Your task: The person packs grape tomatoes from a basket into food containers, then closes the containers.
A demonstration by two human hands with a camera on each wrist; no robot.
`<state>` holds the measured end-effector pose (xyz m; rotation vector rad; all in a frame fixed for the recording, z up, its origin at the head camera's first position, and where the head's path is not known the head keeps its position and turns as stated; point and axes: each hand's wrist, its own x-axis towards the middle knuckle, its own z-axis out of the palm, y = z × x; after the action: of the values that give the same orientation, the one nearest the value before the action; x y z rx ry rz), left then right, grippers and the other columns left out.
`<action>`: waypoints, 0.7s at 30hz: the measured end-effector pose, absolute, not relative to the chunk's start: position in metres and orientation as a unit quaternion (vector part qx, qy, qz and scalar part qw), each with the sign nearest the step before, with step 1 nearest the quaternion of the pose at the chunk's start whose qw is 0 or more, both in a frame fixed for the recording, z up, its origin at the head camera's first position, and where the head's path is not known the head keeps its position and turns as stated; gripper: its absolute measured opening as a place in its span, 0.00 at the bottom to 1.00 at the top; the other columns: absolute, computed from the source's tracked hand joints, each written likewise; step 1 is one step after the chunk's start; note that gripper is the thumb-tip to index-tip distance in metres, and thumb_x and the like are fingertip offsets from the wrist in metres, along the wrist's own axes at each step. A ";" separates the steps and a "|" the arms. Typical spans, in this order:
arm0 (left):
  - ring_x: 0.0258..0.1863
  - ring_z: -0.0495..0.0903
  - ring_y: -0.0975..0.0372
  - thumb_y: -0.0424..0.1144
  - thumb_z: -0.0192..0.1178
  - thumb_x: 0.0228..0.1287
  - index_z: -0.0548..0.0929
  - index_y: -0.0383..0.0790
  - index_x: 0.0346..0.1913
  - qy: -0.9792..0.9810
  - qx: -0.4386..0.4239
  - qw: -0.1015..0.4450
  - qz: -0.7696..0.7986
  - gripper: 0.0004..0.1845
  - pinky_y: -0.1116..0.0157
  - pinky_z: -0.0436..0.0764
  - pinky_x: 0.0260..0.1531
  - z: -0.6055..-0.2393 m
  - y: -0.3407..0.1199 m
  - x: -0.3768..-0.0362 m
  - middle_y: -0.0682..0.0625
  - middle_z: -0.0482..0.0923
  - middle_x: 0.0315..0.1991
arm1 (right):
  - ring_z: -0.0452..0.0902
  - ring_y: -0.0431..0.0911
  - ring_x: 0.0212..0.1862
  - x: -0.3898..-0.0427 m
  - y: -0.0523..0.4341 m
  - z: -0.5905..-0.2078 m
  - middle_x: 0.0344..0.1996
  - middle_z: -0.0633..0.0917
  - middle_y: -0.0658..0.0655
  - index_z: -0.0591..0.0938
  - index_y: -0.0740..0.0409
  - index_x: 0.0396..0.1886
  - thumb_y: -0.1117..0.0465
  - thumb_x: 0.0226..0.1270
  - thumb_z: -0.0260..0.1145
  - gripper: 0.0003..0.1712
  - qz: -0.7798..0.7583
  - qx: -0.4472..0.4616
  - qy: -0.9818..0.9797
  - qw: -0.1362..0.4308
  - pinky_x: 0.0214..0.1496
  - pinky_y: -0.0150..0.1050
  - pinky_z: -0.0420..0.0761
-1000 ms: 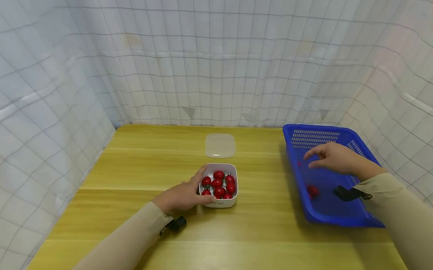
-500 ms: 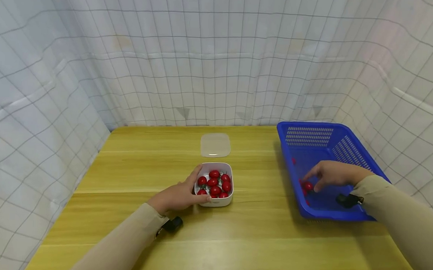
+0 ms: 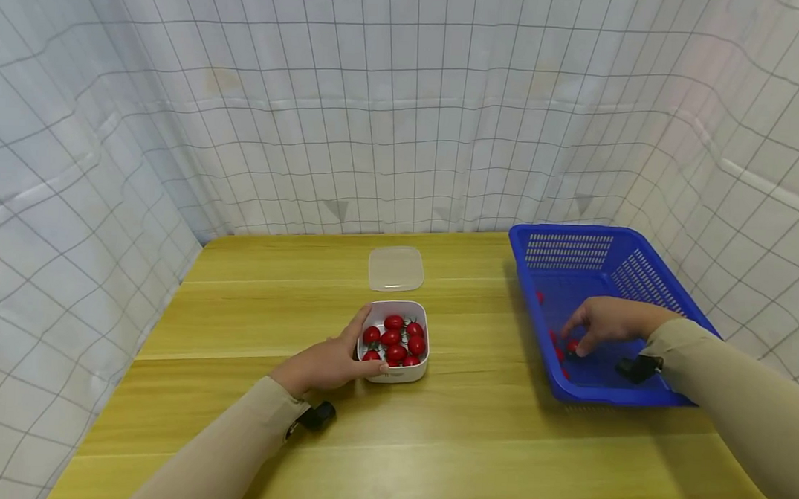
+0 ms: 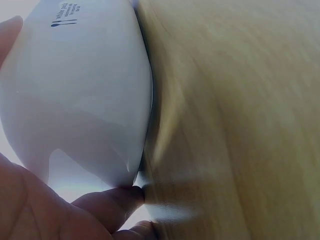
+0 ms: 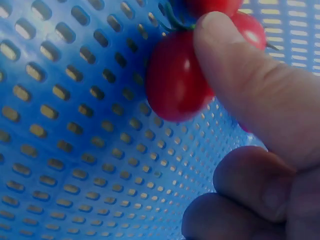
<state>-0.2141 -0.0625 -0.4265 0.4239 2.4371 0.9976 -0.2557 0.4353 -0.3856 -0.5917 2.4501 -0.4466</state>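
On the yellow wood-grained tabletop (image 3: 464,449) stands the perforated blue plastic basket (image 3: 617,397). My left hand (image 3: 327,363) curves its fingers around the smooth white rounded-square box (image 3: 402,375), its flat translucent lid (image 3: 396,269) off. Glossy red oval tomatoes (image 3: 396,352) fill much of it; several in the basket seem left. My right hand (image 3: 616,318) touches one; I cannot tell if it pinches.

Red tomatoes (image 3: 396,353) with green stems (image 5: 176,22); a white box (image 4: 80,90) with dark lettering (image 4: 62,10) and cutlery print (image 4: 64,22); a translucent whitish lid (image 3: 396,268); a blue basket (image 3: 568,287) with rows of slots; a yellow wood-grained surface (image 3: 431,452); beige sleeves (image 3: 244,429); white curtains (image 3: 378,129) checked with grey lines
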 end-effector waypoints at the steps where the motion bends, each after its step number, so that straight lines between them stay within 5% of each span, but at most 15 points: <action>1: 0.75 0.68 0.43 0.62 0.68 0.66 0.34 0.55 0.87 0.887 0.155 0.236 0.365 0.62 0.41 0.70 0.72 -0.427 -0.062 -0.214 0.39 0.57 0.83 | 0.84 0.63 0.60 -0.256 0.435 -0.386 0.52 0.91 0.60 0.91 0.58 0.52 0.60 0.59 0.80 0.20 -0.165 -0.221 0.917 0.288 0.61 0.62 0.82; 9: 0.75 0.69 0.45 0.62 0.68 0.66 0.33 0.55 0.87 0.884 0.160 0.240 0.369 0.62 0.42 0.70 0.72 -0.427 -0.062 -0.214 0.38 0.58 0.82 | 0.81 0.44 0.44 -0.259 0.440 -0.389 0.42 0.91 0.53 0.92 0.58 0.48 0.62 0.55 0.81 0.19 -0.137 -0.225 0.926 0.269 0.48 0.45 0.83; 21: 0.74 0.70 0.41 0.65 0.67 0.65 0.35 0.57 0.87 0.896 0.151 0.234 0.346 0.62 0.40 0.71 0.70 -0.427 -0.063 -0.213 0.38 0.58 0.82 | 0.82 0.65 0.60 -0.270 0.463 -0.391 0.55 0.88 0.67 0.91 0.59 0.55 0.59 0.62 0.78 0.21 -0.142 -0.185 0.938 0.256 0.63 0.66 0.79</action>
<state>-0.2135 -0.0630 -0.4269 0.4149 2.4585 0.9507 -0.2696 0.4635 -0.3907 -0.5014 2.5457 -0.3849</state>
